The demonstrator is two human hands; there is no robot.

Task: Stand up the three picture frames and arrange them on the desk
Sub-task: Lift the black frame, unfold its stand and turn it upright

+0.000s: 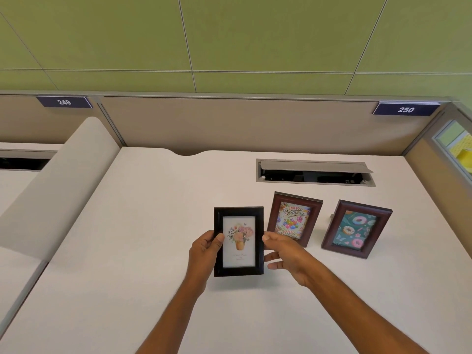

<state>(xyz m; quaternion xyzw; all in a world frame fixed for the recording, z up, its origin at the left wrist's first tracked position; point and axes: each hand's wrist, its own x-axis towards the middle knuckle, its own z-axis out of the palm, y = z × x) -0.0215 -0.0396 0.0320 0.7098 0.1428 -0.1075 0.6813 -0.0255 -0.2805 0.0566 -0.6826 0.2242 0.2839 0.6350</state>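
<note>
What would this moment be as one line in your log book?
black frame: held, both hands | left hand: left edge | right hand: right edge | birthday frame, donut frame: standing

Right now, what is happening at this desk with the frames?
A person holds the black flower frame in front of them with both hands: the left hand on its left edge, the right hand at its right edge. The birthday frame and the donut frame already stand upright on the white desk, side by side.
</note>
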